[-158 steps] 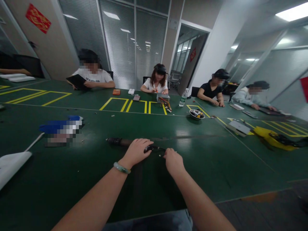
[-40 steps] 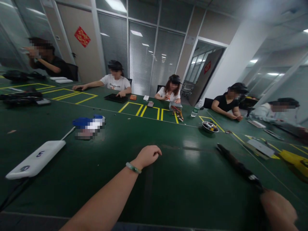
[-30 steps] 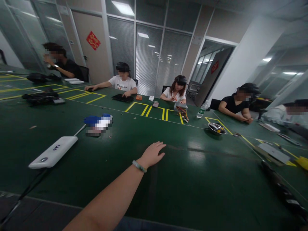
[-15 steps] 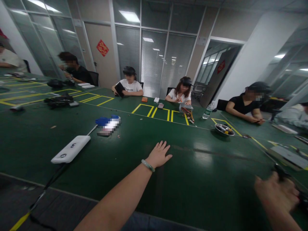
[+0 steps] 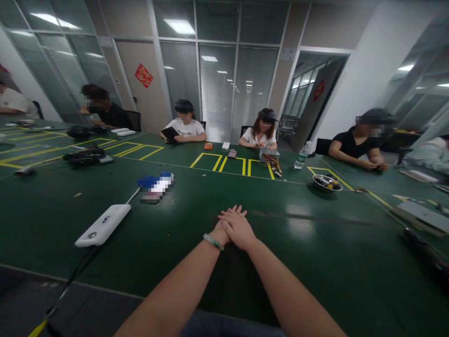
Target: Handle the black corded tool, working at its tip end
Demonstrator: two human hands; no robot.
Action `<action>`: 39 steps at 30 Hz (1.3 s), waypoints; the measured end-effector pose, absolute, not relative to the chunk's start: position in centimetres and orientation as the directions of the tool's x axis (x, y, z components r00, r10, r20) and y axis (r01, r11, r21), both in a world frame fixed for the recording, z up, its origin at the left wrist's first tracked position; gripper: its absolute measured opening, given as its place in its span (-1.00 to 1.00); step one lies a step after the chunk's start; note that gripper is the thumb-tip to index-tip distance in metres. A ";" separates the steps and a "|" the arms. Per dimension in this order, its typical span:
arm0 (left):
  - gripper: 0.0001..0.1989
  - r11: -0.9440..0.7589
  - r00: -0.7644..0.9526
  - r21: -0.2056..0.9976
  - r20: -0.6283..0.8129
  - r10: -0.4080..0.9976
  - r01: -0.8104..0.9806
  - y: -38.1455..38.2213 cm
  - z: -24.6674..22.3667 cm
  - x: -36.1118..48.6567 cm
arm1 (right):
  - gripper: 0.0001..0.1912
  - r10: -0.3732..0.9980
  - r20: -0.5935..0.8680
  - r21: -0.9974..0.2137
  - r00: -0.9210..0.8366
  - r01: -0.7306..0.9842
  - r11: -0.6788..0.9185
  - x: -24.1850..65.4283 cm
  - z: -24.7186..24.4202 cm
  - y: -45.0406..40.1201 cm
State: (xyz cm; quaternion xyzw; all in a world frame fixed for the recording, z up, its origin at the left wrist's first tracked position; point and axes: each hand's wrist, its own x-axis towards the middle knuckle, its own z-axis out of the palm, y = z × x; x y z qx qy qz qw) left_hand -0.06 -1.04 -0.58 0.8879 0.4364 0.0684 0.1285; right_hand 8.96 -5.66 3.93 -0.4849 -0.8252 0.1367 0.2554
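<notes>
My left hand (image 5: 223, 230), with a pale green bangle (image 5: 213, 242) at its wrist, lies on the green table (image 5: 182, 262) with its fingers stretched forward. Across the back of it rests my right hand (image 5: 241, 228), palm down, covering most of the left. The left fingertips show beyond the right hand and look spread. No object shows in either hand. To the left lie a white power bank (image 5: 104, 225) with a cable and a blue item (image 5: 149, 181) beside a blurred-out device.
A metal bowl (image 5: 327, 184) of small parts and a water bottle (image 5: 302, 155) stand at the right. Black gear (image 5: 426, 252) lies at the right edge, more black gear (image 5: 87, 157) at the left. Several people sit around the table; wires trail from a grey box (image 5: 269, 154).
My right hand has moved left from the black gear at the right edge and now lies on top of my left hand. The left hand has stayed nearly in place.
</notes>
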 end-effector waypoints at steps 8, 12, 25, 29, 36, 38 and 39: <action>-0.40 -0.713 0.699 0.232 0.153 0.698 0.661 -1.0 -1.0 -0.3 | -0.58 0.878 0.306 -0.517 -0.368 0.710 0.478 10.2 4.0 -6.1; -0.39 -0.708 0.692 0.171 0.148 0.706 0.685 -1.1 -0.8 -0.2 | -0.58 0.874 0.308 -0.527 -0.377 0.697 0.486 10.0 3.8 -6.1; -0.36 -0.765 0.756 0.061 0.114 0.644 0.642 -1.0 -0.3 -0.4 | -0.56 0.876 0.312 -0.524 -0.369 0.702 0.482 10.8 3.6 -5.9; -0.41 -0.722 0.701 0.188 0.174 0.692 0.666 -1.4 1.1 -0.9 | -0.51 0.910 0.368 -0.427 -0.192 0.834 0.349 14.5 2.3 -4.9; -0.37 -0.661 0.658 0.316 0.133 0.741 0.681 -1.7 2.5 -1.2 | -0.33 0.765 0.475 -0.203 0.435 0.900 -0.386 33.1 0.5 -7.7; -0.36 -0.653 0.653 0.331 0.130 0.746 0.681 -1.6 2.4 -1.2 | -0.28 0.629 0.525 -0.184 0.573 0.798 -0.573 38.7 0.5 -11.2; -0.36 -0.650 0.650 0.341 0.134 0.748 0.679 -1.6 2.3 -1.1 | -0.26 0.556 0.554 -0.185 0.619 0.743 -0.643 41.2 0.4 -13.3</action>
